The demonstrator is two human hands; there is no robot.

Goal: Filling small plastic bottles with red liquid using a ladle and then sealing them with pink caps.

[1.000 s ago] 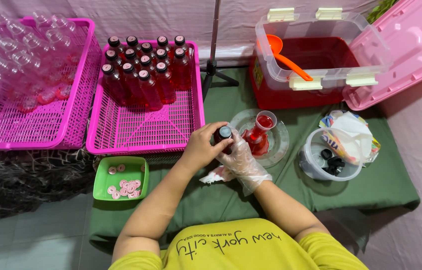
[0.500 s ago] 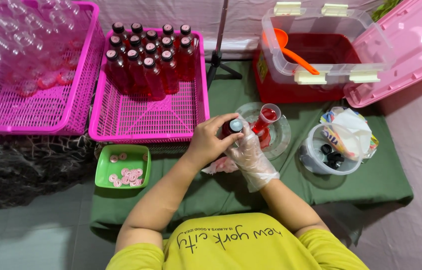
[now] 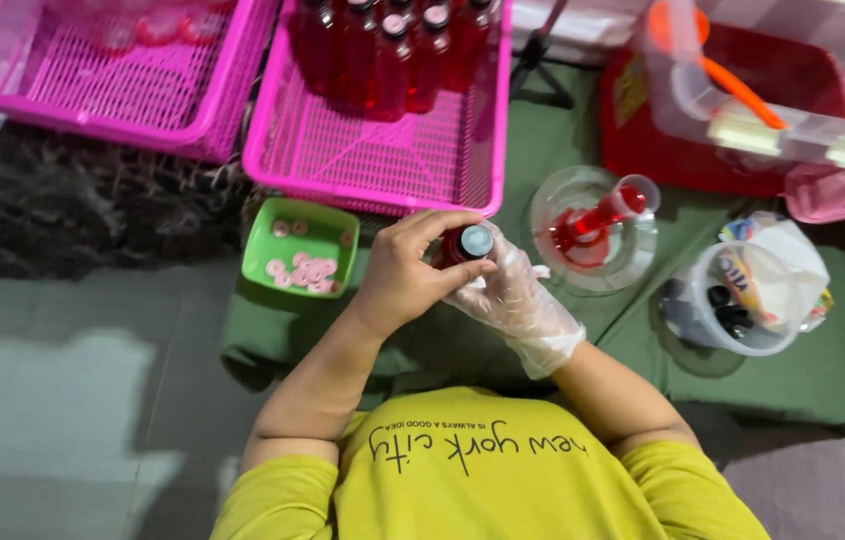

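Note:
Both my hands meet over a small bottle of red drink [image 3: 465, 243] with a dark cap, held above the green cloth [image 3: 803, 380]. My bare left hand [image 3: 405, 272] wraps the bottle's body, thumb and fingers near the cap. My right hand [image 3: 515, 297], in a clear plastic glove, steadies the bottle from the right and below. Just behind the hands stands a pink basket [image 3: 363, 165] with several filled red bottles [image 3: 393, 55] at its far end.
A green tray [image 3: 265, 262] with pink round stickers lies left of my hands. To the right are a clear jug with red liquid and a funnel [image 3: 593, 225], a tub of dark caps [image 3: 733, 305], and a red-filled clear bin with an orange ladle [image 3: 733, 85]. Another pink basket [image 3: 93, 90] holds empty bottles at far left.
The view has dropped closer to the table and shifted. My hands still hold the bottle, now turned so its cap faces up toward me.

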